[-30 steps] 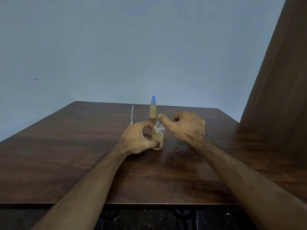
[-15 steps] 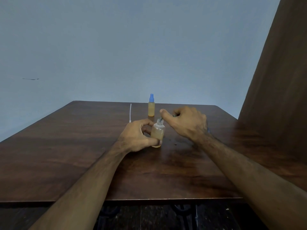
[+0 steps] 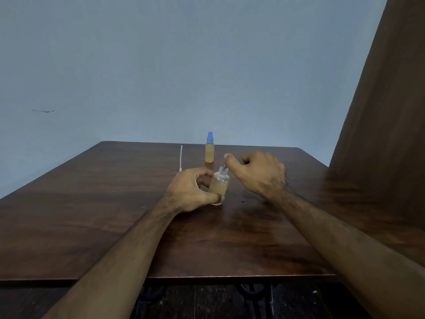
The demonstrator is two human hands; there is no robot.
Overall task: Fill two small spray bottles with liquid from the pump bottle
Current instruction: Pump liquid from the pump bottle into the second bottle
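Loosely, the left hand (image 3: 190, 192) grips the uncapped bottle (image 3: 219, 184); the right hand (image 3: 257, 173), fingers curled, pinches its nozzle — a jerk could spill liquid onto the tabletop (image 3: 92, 215).

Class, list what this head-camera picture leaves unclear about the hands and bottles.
- Right hand: what it holds over the open bottle; curled fingers hide it, motion blurs it.
- Open bottle's base: covered by the left hand.
- Capped bottle: any label too small.
- Both elbows: cut off by the frame's bottom edge.

Right hand (image 3: 257, 172) blurred; item in its fingers unclear.
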